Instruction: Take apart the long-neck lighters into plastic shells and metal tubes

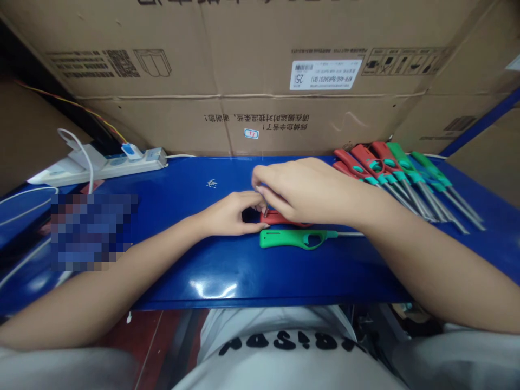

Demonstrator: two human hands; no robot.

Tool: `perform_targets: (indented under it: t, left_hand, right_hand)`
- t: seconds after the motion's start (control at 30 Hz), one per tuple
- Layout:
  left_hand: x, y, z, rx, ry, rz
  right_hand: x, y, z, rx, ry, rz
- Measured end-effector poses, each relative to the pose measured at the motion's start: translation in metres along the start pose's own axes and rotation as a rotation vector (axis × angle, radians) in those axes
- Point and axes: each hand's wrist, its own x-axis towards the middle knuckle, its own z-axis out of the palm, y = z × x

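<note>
A red utility lighter [280,218] lies on the blue table, partly hidden beneath my right hand. My left hand [231,214] is closed at the lighter's handle end, thumb and fingers on either side of it. Above that end, my right hand [309,189] pinches a thin grey metal tool whose lower end meets the red handle; the rest of the tool is hidden by the fingers. Just nearer to me and parallel lies a green utility lighter [280,239], its metal tube running right under my right forearm. Neither hand holds it.
Several red and green utility lighters [377,162] are piled at the back right. Small thin pins [212,183] lie behind my left hand. A white power strip [117,165] with cables stands at the left. A large cardboard box [162,108] closes off the back of the table [244,276].
</note>
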Motion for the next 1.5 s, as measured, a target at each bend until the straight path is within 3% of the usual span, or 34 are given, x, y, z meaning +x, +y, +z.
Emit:
perform_targets:
  t: [0.1, 0.27, 0.43, 0.6, 0.8, 0.93, 1.13, 1.27, 1.5]
  left_hand:
    - [0.0, -0.001, 0.0, -0.014, 0.011, 0.003]
    - [-0.001, 0.0, 0.0, 0.0, -0.007, -0.007]
    - [-0.001, 0.0, 0.0, 0.003, 0.0, -0.005]
    - [-0.001, -0.002, 0.001, 0.001, 0.002, 0.008]
    - [0.0, 0.0, 0.0, -0.004, -0.004, 0.005]
    - [0.0, -0.001, 0.0, -0.006, 0.002, -0.004]
    - [-0.001, -0.001, 0.001, -0.003, -0.005, -0.001]
    - [-0.001, 0.0, 0.001, -0.003, 0.005, -0.006]
    - [0.001, 0.002, -0.001, -0.014, -0.006, 0.003]
  right_hand:
    - [-0.001, -0.001, 0.0, 0.035, 0.023, -0.058]
    - [0.0, -0.001, 0.001, -0.07, 0.036, 0.063]
    - [0.0, 0.003, 0.003, 0.076, 0.037, -0.061]
    - [0.0, 0.003, 0.001, 0.01, 0.009, 0.029]
    - [-0.002, 0.01, -0.001, 0.194, -0.042, -0.048]
    - [-0.002, 0.011, 0.0, 0.107, -0.022, 0.007]
    - [-0.002, 0.01, -0.002, 0.185, -0.03, -0.098]
    - [-0.001, 0.009, -0.001, 0.087, -0.01, -0.01]
    - [-0.003, 0.014, -0.002, 0.193, -0.061, -0.02]
